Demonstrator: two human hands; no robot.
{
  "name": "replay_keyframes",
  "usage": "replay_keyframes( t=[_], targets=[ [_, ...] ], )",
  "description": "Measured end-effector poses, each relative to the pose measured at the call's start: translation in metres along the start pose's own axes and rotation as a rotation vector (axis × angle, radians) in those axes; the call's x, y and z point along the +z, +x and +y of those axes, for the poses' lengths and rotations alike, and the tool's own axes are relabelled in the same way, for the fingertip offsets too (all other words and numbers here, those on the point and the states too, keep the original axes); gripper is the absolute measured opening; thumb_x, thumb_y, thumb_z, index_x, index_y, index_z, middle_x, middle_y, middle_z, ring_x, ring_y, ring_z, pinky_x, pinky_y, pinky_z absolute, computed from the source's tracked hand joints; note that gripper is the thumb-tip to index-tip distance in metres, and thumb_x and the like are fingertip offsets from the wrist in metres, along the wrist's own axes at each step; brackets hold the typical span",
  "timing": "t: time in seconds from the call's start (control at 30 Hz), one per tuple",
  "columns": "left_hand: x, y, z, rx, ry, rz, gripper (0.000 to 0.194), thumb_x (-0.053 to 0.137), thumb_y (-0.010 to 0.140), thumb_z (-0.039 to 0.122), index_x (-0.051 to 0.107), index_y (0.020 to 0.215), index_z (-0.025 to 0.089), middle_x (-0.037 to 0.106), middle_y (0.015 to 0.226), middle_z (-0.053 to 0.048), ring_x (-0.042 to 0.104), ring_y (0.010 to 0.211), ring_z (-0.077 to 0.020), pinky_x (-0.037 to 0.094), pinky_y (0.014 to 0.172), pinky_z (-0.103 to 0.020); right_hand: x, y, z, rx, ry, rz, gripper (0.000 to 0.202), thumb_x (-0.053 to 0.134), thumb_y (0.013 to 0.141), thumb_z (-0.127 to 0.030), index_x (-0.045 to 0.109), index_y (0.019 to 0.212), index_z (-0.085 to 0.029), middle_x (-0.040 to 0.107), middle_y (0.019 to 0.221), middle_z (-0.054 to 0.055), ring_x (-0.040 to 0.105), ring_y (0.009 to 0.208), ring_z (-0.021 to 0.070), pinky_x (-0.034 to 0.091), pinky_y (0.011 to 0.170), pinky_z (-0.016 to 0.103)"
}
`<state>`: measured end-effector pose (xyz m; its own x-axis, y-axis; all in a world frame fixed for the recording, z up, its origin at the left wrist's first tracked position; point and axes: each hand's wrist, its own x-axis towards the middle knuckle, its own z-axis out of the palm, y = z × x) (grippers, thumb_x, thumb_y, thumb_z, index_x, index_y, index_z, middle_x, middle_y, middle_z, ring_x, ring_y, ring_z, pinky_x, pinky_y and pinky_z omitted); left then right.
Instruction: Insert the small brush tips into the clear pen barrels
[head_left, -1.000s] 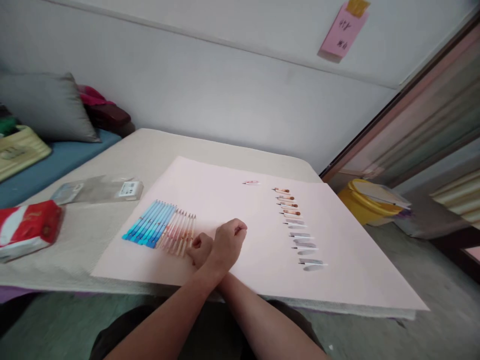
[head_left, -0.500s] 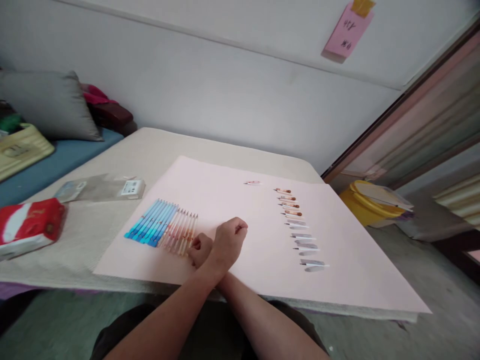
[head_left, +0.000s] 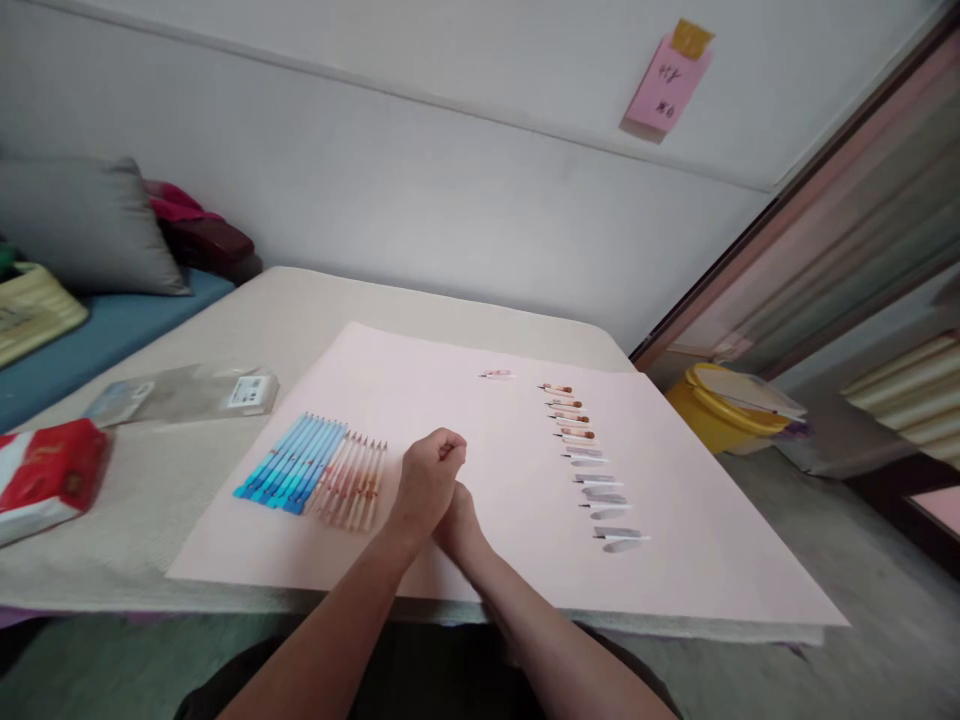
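My left hand (head_left: pixel 429 472) is closed in a loose fist above the pink sheet (head_left: pixel 697 500); whatever it may hold is hidden inside the fingers. Close behind its wrist is my right hand (head_left: pixel 461 515), its fingers mostly covered by the left hand. To the left of both hands lies a neat row of slim pens, blue ones (head_left: pixel 289 465) beside cream-and-brown ones (head_left: pixel 351 485), tips pointing away from me. On the right, a column of short pen-like pieces runs toward me, some with brown ends (head_left: pixel 576 434), others white and grey (head_left: pixel 621 537). One pinkish piece (head_left: pixel 497 374) lies apart at the back.
A clear plastic sleeve (head_left: pixel 184 393) and a red-and-white packet (head_left: pixel 56 475) lie on the cloth at left. A grey cushion (head_left: pixel 90 225) rests behind them. At right is a yellow bucket (head_left: pixel 716 405). A pink note (head_left: pixel 664 85) is taped to the wall.
My right hand has drawn away from the cream pens, moving right behind my left hand. My left hand has shifted slightly left. The whole view has swung a little.
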<state>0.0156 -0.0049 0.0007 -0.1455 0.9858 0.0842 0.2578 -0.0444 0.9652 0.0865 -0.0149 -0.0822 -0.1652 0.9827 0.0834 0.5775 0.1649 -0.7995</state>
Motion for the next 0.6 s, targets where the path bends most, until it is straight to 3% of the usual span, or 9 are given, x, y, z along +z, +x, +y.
replay_keyframes(
  t=[0.13, 0.23, 0.4, 0.5, 0.6],
  targets=[
    [-0.004, 0.002, 0.002, -0.013, 0.000, 0.000, 0.014, 0.049, 0.070, 0.020, 0.063, 0.073, 0.020, 0.063, 0.067, 0.000, 0.057, 0.066, -0.0143, 0.041, 0.062, -0.026, -0.016, 0.008, 0.011, -0.009, 0.039, 0.044, 0.017, 0.044, 0.076, -0.018, 0.057, 0.065, -0.016, 0.058, 0.056, 0.000, 0.050, 0.051, 0.0117, 0.034, 0.046, 0.021],
    [-0.009, 0.003, 0.003, -0.003, 0.006, 0.011, 0.014, 0.049, 0.070, 0.019, 0.063, 0.072, 0.019, 0.063, 0.067, 0.000, 0.056, 0.065, -0.0139, 0.041, 0.063, -0.026, -0.035, 0.029, 0.019, 0.033, -0.026, 0.146, 0.020, 0.045, 0.078, -0.029, 0.058, 0.070, -0.018, 0.060, 0.063, 0.000, 0.052, 0.059, 0.0135, 0.037, 0.053, 0.022],
    [-0.019, 0.008, 0.005, -0.017, -0.035, 0.019, 0.015, 0.048, 0.072, 0.021, 0.062, 0.072, 0.019, 0.063, 0.066, 0.000, 0.055, 0.064, -0.0137, 0.040, 0.061, -0.025, -0.066, 0.090, 0.036, 0.121, -0.331, 0.218, 0.029, 0.039, 0.084, -0.034, 0.060, 0.096, -0.019, 0.063, 0.094, 0.005, 0.055, 0.083, 0.0180, 0.041, 0.072, 0.028],
    [-0.024, 0.010, 0.008, -0.040, -0.044, 0.014, 0.015, 0.047, 0.072, 0.020, 0.062, 0.072, 0.019, 0.062, 0.065, 0.000, 0.055, 0.063, -0.0138, 0.039, 0.059, -0.025, -0.077, 0.133, 0.050, 0.088, -0.591, 0.193, 0.036, 0.034, 0.088, -0.035, 0.054, 0.115, -0.021, 0.053, 0.120, 0.009, 0.048, 0.105, 0.0211, 0.037, 0.087, 0.032],
    [-0.029, 0.012, 0.009, -0.059, -0.056, 0.001, 0.015, 0.047, 0.071, 0.019, 0.062, 0.071, 0.018, 0.062, 0.064, 0.000, 0.054, 0.062, -0.0136, 0.037, 0.057, -0.025, -0.085, 0.170, 0.064, 0.127, -0.776, 0.165, 0.041, 0.032, 0.090, -0.037, 0.044, 0.128, -0.025, 0.040, 0.134, 0.009, 0.039, 0.115, 0.0237, 0.034, 0.090, 0.036]
  ],
)
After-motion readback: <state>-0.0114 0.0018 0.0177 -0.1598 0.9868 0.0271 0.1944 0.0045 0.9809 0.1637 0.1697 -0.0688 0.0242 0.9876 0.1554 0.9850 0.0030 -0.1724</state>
